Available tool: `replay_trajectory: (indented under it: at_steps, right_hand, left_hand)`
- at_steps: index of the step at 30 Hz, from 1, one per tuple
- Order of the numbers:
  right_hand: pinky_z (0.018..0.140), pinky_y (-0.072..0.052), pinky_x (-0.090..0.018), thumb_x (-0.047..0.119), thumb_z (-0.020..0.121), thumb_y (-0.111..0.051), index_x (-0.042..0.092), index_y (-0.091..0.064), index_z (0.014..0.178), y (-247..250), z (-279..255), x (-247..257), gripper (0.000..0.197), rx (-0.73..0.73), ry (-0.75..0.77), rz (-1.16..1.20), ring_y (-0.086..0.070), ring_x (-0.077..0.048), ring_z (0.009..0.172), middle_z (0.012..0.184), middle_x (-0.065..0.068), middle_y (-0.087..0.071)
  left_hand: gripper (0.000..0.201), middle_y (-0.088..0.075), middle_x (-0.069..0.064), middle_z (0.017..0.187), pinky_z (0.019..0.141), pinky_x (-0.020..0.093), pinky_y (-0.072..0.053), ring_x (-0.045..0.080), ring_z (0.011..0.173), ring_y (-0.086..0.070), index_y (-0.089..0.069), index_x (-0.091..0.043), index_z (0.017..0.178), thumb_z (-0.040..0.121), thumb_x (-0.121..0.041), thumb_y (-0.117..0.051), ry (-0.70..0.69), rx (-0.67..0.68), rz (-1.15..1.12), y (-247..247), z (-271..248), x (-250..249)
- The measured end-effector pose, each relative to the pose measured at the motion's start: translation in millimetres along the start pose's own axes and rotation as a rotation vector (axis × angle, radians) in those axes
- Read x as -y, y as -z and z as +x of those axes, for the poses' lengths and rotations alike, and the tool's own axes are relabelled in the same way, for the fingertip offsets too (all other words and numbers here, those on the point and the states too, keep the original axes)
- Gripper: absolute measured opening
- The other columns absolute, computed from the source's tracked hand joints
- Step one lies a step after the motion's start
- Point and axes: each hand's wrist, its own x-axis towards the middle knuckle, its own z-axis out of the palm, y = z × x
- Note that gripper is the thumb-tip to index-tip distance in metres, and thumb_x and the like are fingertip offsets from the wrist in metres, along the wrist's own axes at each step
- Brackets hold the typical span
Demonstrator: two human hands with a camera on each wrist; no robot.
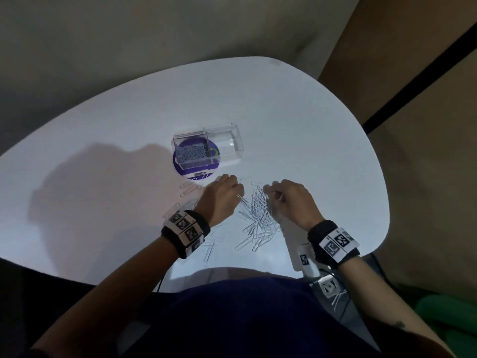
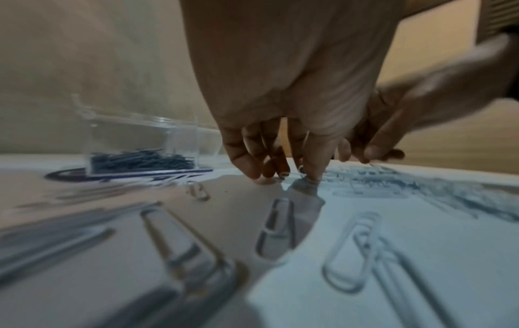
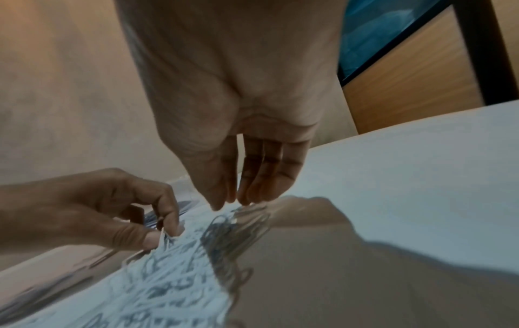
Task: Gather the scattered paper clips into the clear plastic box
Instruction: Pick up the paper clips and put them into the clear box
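The clear plastic box (image 1: 206,148) (image 2: 140,144) stands open beyond my hands, with a heap of clips in its left half and the right half bare. A dense pile of silver paper clips (image 1: 258,215) (image 3: 179,266) lies between my hands. My left hand (image 1: 238,192) (image 2: 283,173) (image 3: 165,233) is at the pile's left edge, fingers curled down to the table, thumb and forefinger pinching one clip. My right hand (image 1: 269,192) (image 3: 227,204) (image 2: 373,155) points down at the pile's far end, thumb and fingertips closed together on clips there. Loose clips (image 1: 188,189) (image 2: 276,226) lie scattered to the left.
The box sits on a round purple sticker (image 1: 196,171) on the white table (image 1: 322,151). More stray clips (image 1: 209,249) lie by my left wrist. A white tagged card (image 1: 304,254) and cables sit at the table's near right edge. Wooden panels stand to the right.
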Motion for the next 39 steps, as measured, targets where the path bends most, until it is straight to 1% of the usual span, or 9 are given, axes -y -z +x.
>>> replay_trajectory:
  at_steps: [2,7,10,15,22,28,33,36,39]
  right_hand:
    - [0.071,-0.048,-0.032,0.025,0.087,-0.067,0.026,-0.07,0.094,-6,3,3,0.008,-0.045,-0.041,0.016,-0.059,-0.017,0.082,0.084,0.01,-0.06]
    - [0.065,-0.046,-0.03,0.017,0.085,-0.063,0.026,-0.067,0.081,-11,15,13,0.01,-0.143,-0.075,0.042,-0.06,-0.018,0.075,0.081,0.004,-0.063]
    - [0.059,-0.036,-0.027,0.023,0.084,-0.065,0.026,-0.057,0.066,-11,22,20,0.019,-0.109,-0.116,-0.014,-0.051,-0.018,0.067,0.07,0.009,-0.051]
    - [0.059,-0.044,-0.028,0.031,0.074,-0.076,0.018,-0.058,0.068,-15,32,22,0.022,-0.014,-0.165,-0.024,-0.055,-0.018,0.07,0.072,0.006,-0.058]
    - [0.067,-0.048,-0.029,0.023,0.081,-0.07,0.021,-0.064,0.07,-19,40,16,0.012,0.045,-0.179,0.025,-0.058,-0.014,0.078,0.079,0.008,-0.063]
    - [0.076,-0.053,-0.033,0.012,0.083,-0.064,0.027,-0.064,0.076,-12,36,8,0.016,0.038,-0.147,0.117,-0.062,-0.011,0.081,0.081,0.012,-0.068]
    - [0.075,-0.052,-0.032,0.016,0.08,-0.064,0.029,-0.067,0.08,5,22,6,0.013,-0.036,-0.159,0.094,-0.065,-0.019,0.085,0.087,0.006,-0.07]
    - [0.069,-0.048,-0.03,0.03,0.077,-0.071,0.026,-0.064,0.074,12,11,10,0.008,0.059,-0.165,-0.001,-0.061,-0.017,0.08,0.079,0.009,-0.065]
    - [0.061,-0.04,-0.029,0.039,0.073,-0.079,0.02,-0.063,0.081,7,6,15,0.025,0.16,-0.151,-0.079,-0.055,-0.014,0.074,0.078,0.01,-0.058]
  left_hand:
    - [0.009,-0.057,-0.001,0.08,0.062,0.018,-0.033,0.018,0.077,-0.052,-0.064,-0.015,0.077,0.078,-0.008,-0.068,0.041,-0.034,-0.118,3,-4,5]
    - [0.007,-0.065,-0.002,0.078,0.067,0.039,-0.05,0.017,0.077,-0.055,-0.066,-0.016,0.079,0.081,-0.01,-0.067,0.146,0.002,-0.238,13,-9,13]
    - [0.005,-0.068,-0.005,0.082,0.07,0.036,-0.05,0.014,0.082,-0.055,-0.07,-0.022,0.083,0.083,-0.017,-0.068,0.189,0.046,-0.211,20,-15,16]
    - [0.002,-0.066,-0.01,0.08,0.075,0.03,-0.045,0.01,0.085,-0.054,-0.069,-0.025,0.081,0.082,-0.023,-0.07,0.291,0.063,-0.208,27,-29,19]
    - [0.04,-0.056,-0.006,0.064,0.058,0.029,-0.034,0.01,0.064,-0.049,-0.05,-0.016,0.063,0.069,-0.044,-0.078,0.426,0.121,-0.237,36,-34,24]
    - [0.041,-0.052,-0.003,0.057,0.054,0.031,-0.038,0.013,0.055,-0.047,-0.046,-0.018,0.054,0.068,-0.034,-0.081,0.392,0.031,-0.428,39,-41,33]
    - [0.011,-0.06,-0.003,0.057,0.056,0.025,-0.048,0.009,0.053,-0.058,-0.067,-0.014,0.075,0.084,-0.007,-0.067,0.351,0.038,-0.506,40,-38,28]
    - [0.023,-0.06,-0.005,0.062,0.06,0.026,-0.048,0.005,0.056,-0.057,-0.07,-0.011,0.087,0.086,-0.01,-0.046,0.317,0.097,-0.509,35,-31,20]
    - [0.022,-0.056,-0.009,0.06,0.054,0.023,-0.043,0.004,0.052,-0.052,-0.065,-0.008,0.089,0.092,-0.01,-0.044,0.334,0.168,-0.586,29,-22,4]
